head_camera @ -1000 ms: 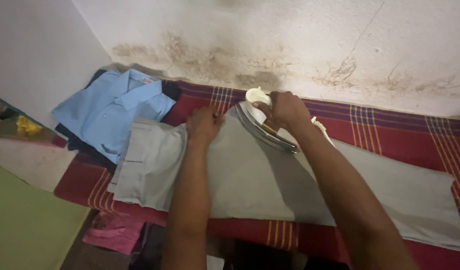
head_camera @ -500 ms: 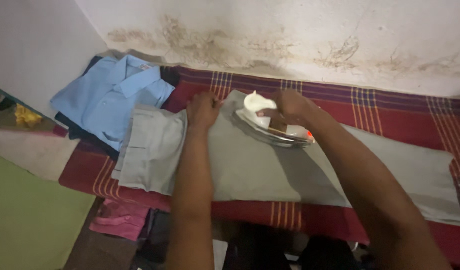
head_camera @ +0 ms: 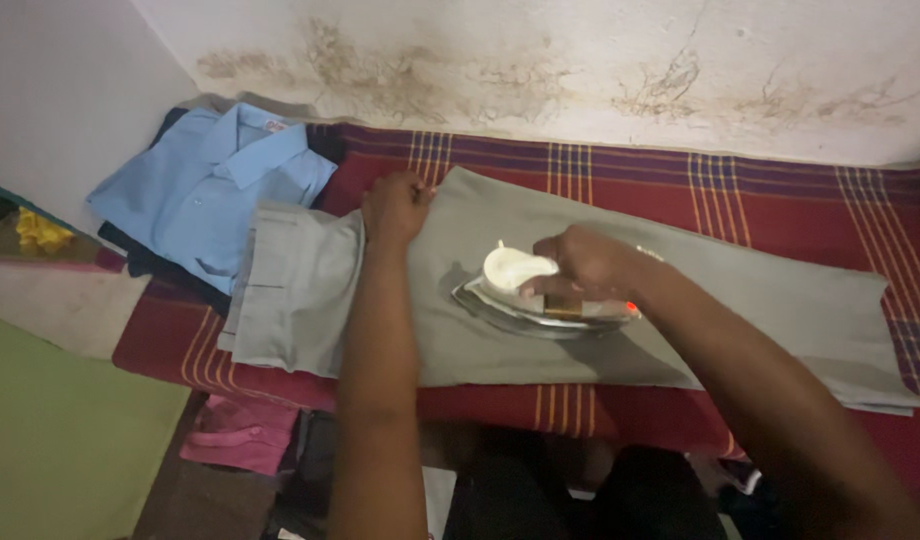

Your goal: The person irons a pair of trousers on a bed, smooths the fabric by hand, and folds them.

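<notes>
Left hand (head_camera: 395, 208) lies knuckles up, arm stretched forward; right hand (head_camera: 580, 266) is curled closed, forearm angled inward.
</notes>
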